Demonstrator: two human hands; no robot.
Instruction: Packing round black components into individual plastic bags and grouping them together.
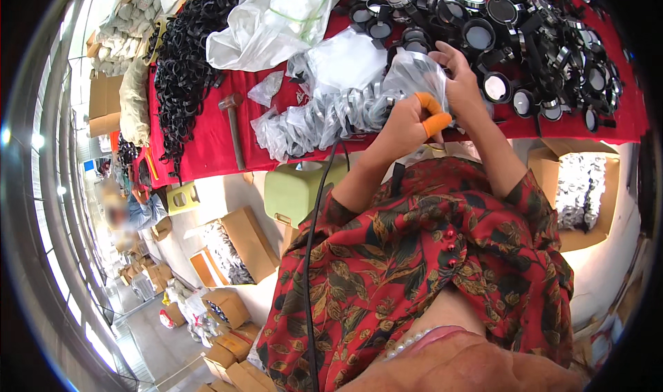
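Observation:
A clear plastic bag (414, 73) is bunched between my two hands, above the near edge of the red-covered table (200, 158). My left hand (407, 124), with orange covers on its thumb and a finger, pinches the lower part of the bag. My right hand (461, 81) holds the bag's right side, its upper fingers partly stretched. What is inside the bag is hard to make out. Just left of my hands lies a row of bagged pieces (324, 119) in clear plastic. Behind them sits a stack of flat white bags (349, 60).
Round black watch-like pieces (476, 36) with pale discs are heaped at the back right. A pile of black straps (190, 67) covers the left, near a hammer (233, 129). Below are a green stool (293, 192) and cartons (248, 243). A black cable (311, 274) hangs down in front.

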